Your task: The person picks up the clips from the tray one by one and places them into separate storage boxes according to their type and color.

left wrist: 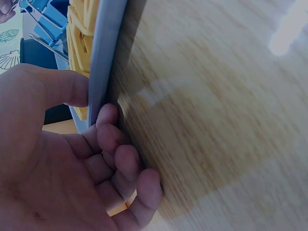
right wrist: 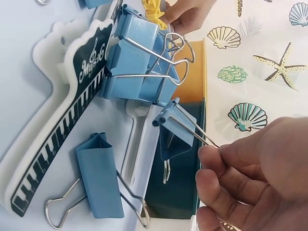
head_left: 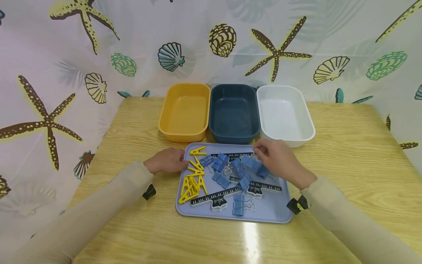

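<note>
My right hand [head_left: 278, 156] is over the far right part of a lilac tray [head_left: 270, 213]. In the right wrist view, its thumb and forefinger pinch the wire handle of a blue binder clip [right wrist: 179, 129], whose body hangs away from the fingertips. At the tray's left edge is my left hand [head_left: 167, 160]. Its thumb [left wrist: 74, 89] lies against the inner side of the rim [left wrist: 102, 53] and the curled fingers are on the outer side. Several blue binder clips [head_left: 221, 179] are heaped mid-tray. Yellow plastic clips [head_left: 189, 189] lie along the left side.
Piano-keyboard clips [head_left: 215, 197] lie among and below the binder clips. One binder clip [head_left: 238, 205] is by the tray's front. Behind the tray stand a yellow bin [head_left: 184, 136], a dark blue bin [head_left: 234, 139] and a white bin [head_left: 311, 132], side by side on the wooden table [head_left: 349, 154].
</note>
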{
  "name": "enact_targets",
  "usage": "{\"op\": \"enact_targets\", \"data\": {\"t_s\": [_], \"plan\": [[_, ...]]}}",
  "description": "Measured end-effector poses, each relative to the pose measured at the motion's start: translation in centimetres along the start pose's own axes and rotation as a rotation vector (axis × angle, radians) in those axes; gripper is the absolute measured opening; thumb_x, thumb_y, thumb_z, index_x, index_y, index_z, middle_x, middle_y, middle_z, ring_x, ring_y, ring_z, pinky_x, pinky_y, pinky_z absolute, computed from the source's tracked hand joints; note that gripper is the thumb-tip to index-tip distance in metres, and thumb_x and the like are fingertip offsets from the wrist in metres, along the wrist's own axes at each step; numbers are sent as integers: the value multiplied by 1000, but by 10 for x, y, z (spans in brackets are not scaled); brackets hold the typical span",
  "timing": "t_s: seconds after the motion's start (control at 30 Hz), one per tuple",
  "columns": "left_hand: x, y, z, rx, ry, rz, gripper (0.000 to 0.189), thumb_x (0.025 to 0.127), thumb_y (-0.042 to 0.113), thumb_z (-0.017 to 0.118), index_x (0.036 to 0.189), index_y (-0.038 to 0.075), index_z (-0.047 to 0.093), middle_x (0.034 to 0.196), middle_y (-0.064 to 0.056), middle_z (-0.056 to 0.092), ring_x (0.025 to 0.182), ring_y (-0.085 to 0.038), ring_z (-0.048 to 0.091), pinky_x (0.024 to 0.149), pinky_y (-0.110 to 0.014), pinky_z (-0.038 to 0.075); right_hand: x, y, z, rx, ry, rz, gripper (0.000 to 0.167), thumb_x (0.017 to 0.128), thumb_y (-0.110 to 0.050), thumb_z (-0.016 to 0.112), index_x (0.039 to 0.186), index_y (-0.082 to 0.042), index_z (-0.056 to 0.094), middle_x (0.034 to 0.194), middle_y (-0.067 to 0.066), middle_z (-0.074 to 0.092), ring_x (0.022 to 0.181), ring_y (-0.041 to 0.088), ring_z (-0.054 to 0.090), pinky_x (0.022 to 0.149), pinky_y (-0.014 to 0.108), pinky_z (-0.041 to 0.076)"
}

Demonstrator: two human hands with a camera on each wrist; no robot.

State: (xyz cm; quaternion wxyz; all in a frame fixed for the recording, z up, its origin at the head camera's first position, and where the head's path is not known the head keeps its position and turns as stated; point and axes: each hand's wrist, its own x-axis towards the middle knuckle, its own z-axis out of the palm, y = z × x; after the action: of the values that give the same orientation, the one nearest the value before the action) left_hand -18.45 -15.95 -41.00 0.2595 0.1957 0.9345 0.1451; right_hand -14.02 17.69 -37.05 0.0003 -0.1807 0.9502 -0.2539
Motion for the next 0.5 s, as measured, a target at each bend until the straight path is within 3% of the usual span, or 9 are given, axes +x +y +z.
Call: {"op": "enact_targets", "data": {"t_s": [0.23, 0.5], "plan": [[1, -1, 1, 1, 5, 15, 27, 91, 30, 54, 69, 15, 47, 63, 3, 44, 58, -13, 44, 54, -26, 33, 1, -1, 0, 2, -11, -16, 17, 94, -6, 56, 103, -3, 70, 75, 4, 67, 60, 10, 54, 54, 24, 42], [1, 0, 1, 1, 7, 13, 28, 91, 29, 53, 67, 16, 46, 62, 3, 43, 57, -13, 43, 53, -26, 32, 1, -1, 0, -11, -23, -25, 12, 94, -7, 57, 97, -4, 68, 76, 4, 67, 61, 11, 54, 55, 25, 43]]}}
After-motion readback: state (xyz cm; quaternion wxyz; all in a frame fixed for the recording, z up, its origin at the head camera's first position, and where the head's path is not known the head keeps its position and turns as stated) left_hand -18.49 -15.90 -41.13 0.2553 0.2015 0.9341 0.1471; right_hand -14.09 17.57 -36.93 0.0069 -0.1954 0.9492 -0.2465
